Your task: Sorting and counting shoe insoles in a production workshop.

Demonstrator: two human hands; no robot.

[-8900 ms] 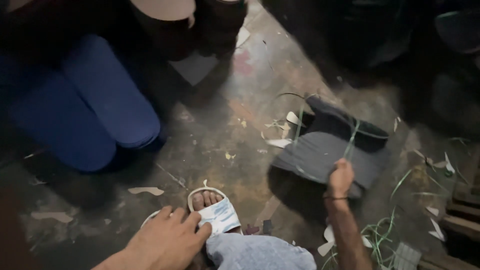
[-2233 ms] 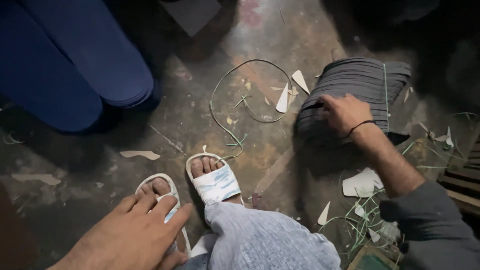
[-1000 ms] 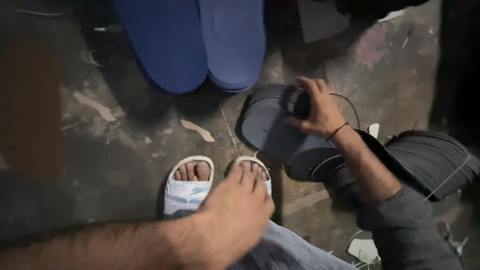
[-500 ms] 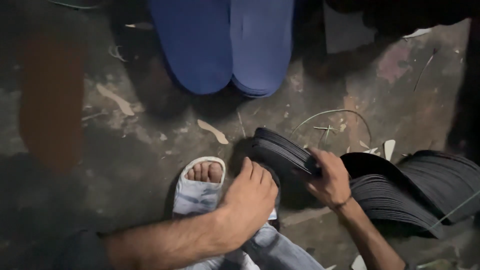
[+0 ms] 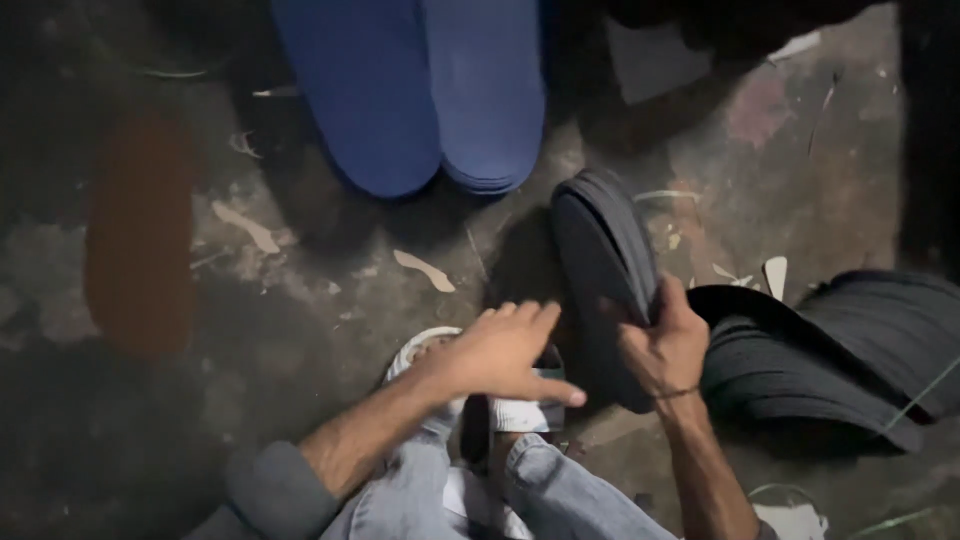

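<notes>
My right hand (image 5: pixel 662 345) grips a thick stack of dark grey sole-shaped sheets (image 5: pixel 603 260), held upright on the floor just in front of my feet. My left hand (image 5: pixel 500 352) hovers flat with fingers spread above my white sandals (image 5: pixel 520 412), right next to the stack and holding nothing. A larger fanned pile of the same dark grey sheets (image 5: pixel 850 350) lies on the floor to the right of my right hand.
Two tall stacks of blue sole-shaped sheets (image 5: pixel 420 90) stand at the top centre. Pale offcuts (image 5: pixel 425 270) and thin green strings litter the dark concrete floor (image 5: pixel 300 330). A rust-coloured patch (image 5: pixel 140 230) marks the floor at left.
My right hand has lifted the grey stack from lying low to standing upright. My left hand has opened and reached toward the stack.
</notes>
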